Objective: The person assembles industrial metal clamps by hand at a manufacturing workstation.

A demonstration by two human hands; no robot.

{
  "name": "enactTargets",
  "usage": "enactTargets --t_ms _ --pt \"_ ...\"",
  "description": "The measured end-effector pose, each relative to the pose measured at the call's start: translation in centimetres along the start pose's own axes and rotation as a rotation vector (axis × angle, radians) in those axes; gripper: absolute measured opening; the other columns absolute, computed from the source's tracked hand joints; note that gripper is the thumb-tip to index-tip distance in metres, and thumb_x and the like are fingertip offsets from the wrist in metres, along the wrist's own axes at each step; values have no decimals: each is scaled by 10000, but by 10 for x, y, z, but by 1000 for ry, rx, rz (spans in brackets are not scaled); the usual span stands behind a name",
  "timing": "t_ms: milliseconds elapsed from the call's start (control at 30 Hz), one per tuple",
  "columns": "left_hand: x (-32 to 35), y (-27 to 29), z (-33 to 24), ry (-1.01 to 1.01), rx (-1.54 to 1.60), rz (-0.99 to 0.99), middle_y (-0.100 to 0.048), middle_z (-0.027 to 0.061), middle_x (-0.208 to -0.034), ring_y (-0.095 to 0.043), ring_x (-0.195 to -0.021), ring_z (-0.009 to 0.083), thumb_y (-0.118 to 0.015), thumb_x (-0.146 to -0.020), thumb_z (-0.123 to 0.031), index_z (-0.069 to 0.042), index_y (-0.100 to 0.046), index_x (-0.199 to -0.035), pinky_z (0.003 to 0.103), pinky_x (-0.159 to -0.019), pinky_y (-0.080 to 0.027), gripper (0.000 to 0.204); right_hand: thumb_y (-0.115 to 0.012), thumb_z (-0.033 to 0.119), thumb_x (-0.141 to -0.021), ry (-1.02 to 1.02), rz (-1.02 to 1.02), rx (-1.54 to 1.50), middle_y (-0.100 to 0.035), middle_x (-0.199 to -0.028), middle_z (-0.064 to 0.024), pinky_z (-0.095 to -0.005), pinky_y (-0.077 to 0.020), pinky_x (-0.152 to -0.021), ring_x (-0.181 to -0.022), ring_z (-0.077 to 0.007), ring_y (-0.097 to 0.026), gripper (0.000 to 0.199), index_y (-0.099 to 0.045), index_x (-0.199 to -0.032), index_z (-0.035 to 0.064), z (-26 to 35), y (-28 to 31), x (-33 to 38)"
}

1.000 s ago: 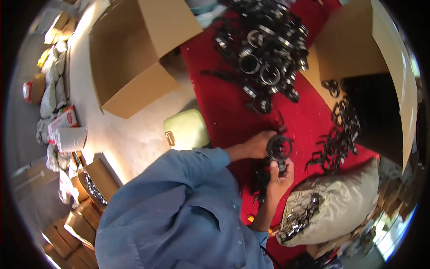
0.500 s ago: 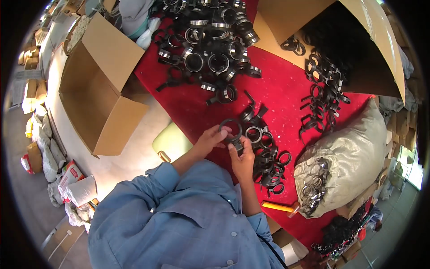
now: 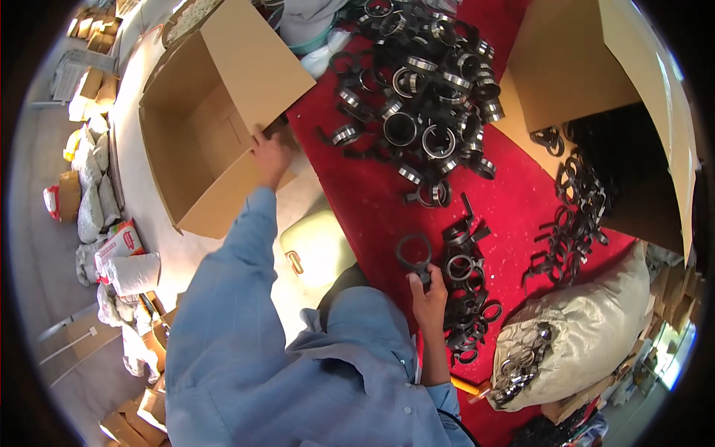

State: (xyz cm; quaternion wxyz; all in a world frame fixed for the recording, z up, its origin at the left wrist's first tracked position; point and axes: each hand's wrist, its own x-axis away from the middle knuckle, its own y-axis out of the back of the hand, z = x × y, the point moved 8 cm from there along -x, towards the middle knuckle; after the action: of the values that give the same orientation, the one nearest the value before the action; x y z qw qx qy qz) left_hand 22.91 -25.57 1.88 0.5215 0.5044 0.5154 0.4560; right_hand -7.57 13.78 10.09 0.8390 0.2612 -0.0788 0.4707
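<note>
My left arm reaches out to an open cardboard box [image 3: 179, 149] beside the table. My left hand [image 3: 271, 158] lies at the box's near right edge, next to the raised flap, with its fingers bent over that edge. Over the red table, my right hand [image 3: 430, 294] pinches a black ring clamp [image 3: 413, 252] by its short stem, with the ring standing out past the fingertips. Just right of that hand lies a small heap of similar black ring clamps [image 3: 465, 268]. A larger pile of black clamps with silver metal bands [image 3: 439, 141] covers the table's far part.
A big open carton [image 3: 573, 67] at the far right spills black rings [image 3: 573, 216] onto the red tabletop [image 3: 372, 216]. A pale sack [image 3: 588, 320] holding shiny metal rings rests at the right, with an orange-handled tool [image 3: 465, 386] by it. A pale green stool [image 3: 316, 246] stands left of the table.
My left hand has let go of the ring clamp and moved out left to the cardboard box. The right hand keeps the clamp. The whole view has shifted with my head.
</note>
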Motion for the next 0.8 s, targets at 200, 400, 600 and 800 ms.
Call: enactTargets --t_ms 200,400,600,800 --pt "-30 -19 83 75 -130 60 -421 205 -1462 -494 -1246 396 -609 -857 -302 -105 -645 -1176 631 -901 -425 376 -666 140 -915 -15 27 28 -674 -903 -117 -325 -506 -802 -836 -183 -635 267 -619 -1138 1 -7 0 2" --pt "0 -3 174 22 -165 39 -439 184 -1454 -586 -1145 348 -555 -879 -155 -81 -629 -1185 555 -919 -455 323 -666 169 -925 -69 13 38 -677 -926 -92 -314 -503 -811 -856 -160 -619 302 -628 -1155 -22 -9 0 -1" --pt "50 -23 196 -20 -58 88 -296 174 -1568 -557 -1197 352 -645 -802 -115 -104 -573 -1324 530 -950 -437 527 -672 186 -923 -49 99 17 -673 -940 -87 -306 -497 -826 -879 -143 -610 316 -628 -1160 -19 -1 -19 -10" --pt "44 16 149 -174 161 -73 -299 193 -1559 -410 -1355 381 -633 -843 -85 -159 -484 -1429 498 -1039 -400 610 -676 242 -918 233 106 334 -656 -919 -166 -427 -501 -781 -821 -344 -620 321 -636 -1102 -18 16 -37 -7"
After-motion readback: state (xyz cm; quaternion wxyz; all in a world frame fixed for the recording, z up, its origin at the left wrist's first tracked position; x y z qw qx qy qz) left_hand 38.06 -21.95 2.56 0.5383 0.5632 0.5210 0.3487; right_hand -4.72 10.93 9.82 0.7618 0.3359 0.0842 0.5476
